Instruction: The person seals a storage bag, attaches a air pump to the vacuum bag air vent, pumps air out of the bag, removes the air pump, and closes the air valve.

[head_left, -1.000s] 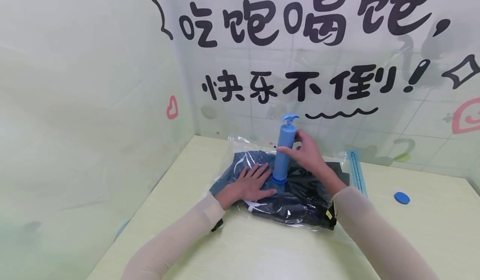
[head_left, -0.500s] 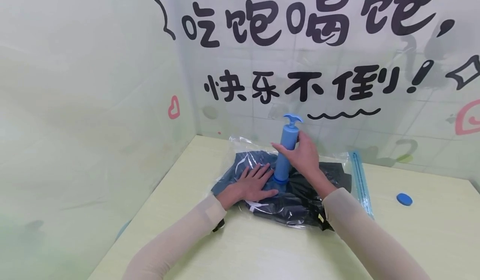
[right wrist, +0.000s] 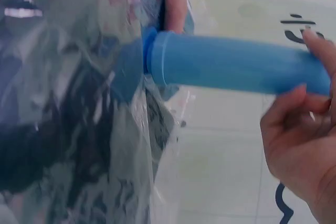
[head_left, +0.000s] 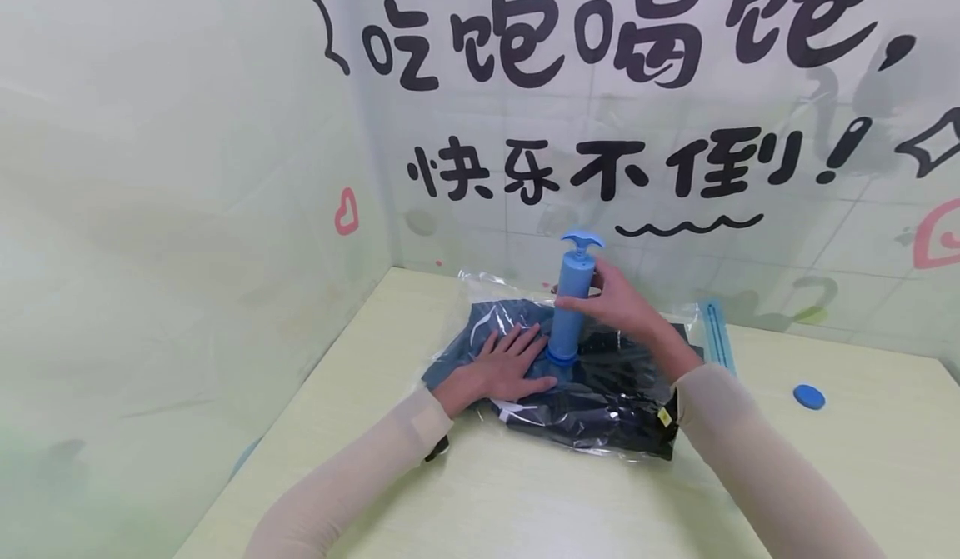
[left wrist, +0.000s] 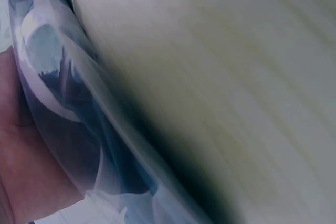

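Observation:
A clear plastic vacuum storage bag (head_left: 577, 436) with dark folded clothes (head_left: 495, 313) inside lies on the table. Upright on its middle stands a blue hand pump (head_left: 566, 330), its base against the bag and its T-shaped handle (head_left: 582, 241) close above the barrel. My right hand (head_left: 617, 302) holds the barrel, thumb in front and fingers behind. In the right wrist view the pump (right wrist: 226, 62) meets the bag's surface. Fingers spread, my left hand (head_left: 501, 373) presses on the bag just left of the pump. Only part of the left hand (left wrist: 31, 171) shows in the left wrist view.
A round blue cap (head_left: 809, 396) lies on the table (head_left: 862, 459) to the right. The bag's light-blue zip edge (head_left: 717, 334) sticks out past the right forearm. A printed wall sheet (head_left: 465, 234) stands behind, with another at the left.
My right thumb, lifted off the barrel half a second ago, is back against it. The right forearm has swung slightly right. The left hand stays in place.

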The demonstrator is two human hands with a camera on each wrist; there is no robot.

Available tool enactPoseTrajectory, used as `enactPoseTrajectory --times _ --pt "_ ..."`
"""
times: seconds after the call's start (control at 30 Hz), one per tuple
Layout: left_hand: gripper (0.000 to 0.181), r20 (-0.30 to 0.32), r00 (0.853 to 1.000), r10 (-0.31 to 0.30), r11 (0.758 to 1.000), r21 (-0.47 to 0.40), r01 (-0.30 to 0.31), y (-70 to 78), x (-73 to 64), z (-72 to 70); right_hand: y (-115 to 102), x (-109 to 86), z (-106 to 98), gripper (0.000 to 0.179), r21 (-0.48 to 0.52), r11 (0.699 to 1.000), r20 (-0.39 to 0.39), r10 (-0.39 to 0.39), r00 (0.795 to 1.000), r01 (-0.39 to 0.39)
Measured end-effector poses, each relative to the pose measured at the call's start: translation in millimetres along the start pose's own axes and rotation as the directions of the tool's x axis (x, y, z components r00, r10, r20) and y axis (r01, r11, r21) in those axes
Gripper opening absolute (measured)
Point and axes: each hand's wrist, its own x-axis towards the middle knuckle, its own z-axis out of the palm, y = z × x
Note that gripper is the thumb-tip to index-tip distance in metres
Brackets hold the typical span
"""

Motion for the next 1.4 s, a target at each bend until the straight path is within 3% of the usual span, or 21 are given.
enactPoseTrajectory --times 0.17,0.3,0.43,0.53,0.67,0.8,0.9,0.97,1.1,1.27,1.4 --pt "0.081 0.002 1.0 -0.005 1.0 0.007 0.005 -0.1 -0.5 0.0 0 -4.6 -10 0.052 0.048 0.999 0.143 -0.01 0.99 0.003" --pt "0.082 0.004 1.0 -0.004 1.0 0.007 0.004 0.1 -1.4 -0.2 5 -6.6 -11 0.054 0.02 1.0 0.134 0.002 0.991 -0.005" --pt "0.082 0.002 1.0 -0.005 1.0 0.004 0.005 -0.1 -2.7 -1.0 11 -8.2 -6 0.056 -0.055 0.998 0.02 -0.01 1.0 0.011" --pt "0.082 -0.002 1.0 -0.003 1.0 0.001 0.003 -0.3 -4.1 -2.0 13 -8.8 2 0.056 -0.115 0.993 -0.105 -0.047 0.993 0.035" --pt "0.081 -0.005 1.0 0.0 1.0 -0.005 0.0 -0.8 -5.1 -1.6 16 -9.2 16 0.055 -0.209 0.978 -0.274 -0.083 0.958 0.025" --pt "0.081 -0.006 1.0 0.0 1.0 -0.015 0.0 -1.5 -4.5 0.0 14 -8.1 32 0.062 -0.303 0.948 -0.407 -0.037 0.913 -0.097" --pt "0.081 -0.01 1.0 0.001 1.0 -0.02 -0.001 -1.3 -4.2 0.6 10 -5.6 40 0.068 -0.342 0.92 -0.457 0.017 0.89 -0.193" --pt "0.081 -0.012 1.0 0.005 1.0 -0.021 -0.006 -0.8 -4.0 0.5 8 -3.6 41 0.069 -0.353 0.91 -0.467 0.028 0.884 -0.216" --pt "0.081 -0.01 1.0 0.01 1.0 -0.018 -0.01 0.2 -3.3 0.7 7 -0.8 38 0.064 -0.333 0.924 -0.429 0.03 0.903 -0.189" --pt "0.082 0.0 1.0 0.003 1.0 -0.004 -0.003 0.1 -2.0 0.9 8 -1.4 24 0.067 -0.117 0.99 -0.272 0.043 0.961 -0.077" --pt "0.082 0.0 1.0 -0.002 1.0 0.0 0.002 0.3 -2.0 0.3 6 -1.5 9 0.073 0.03 0.999 -0.121 0.031 0.992 -0.028"
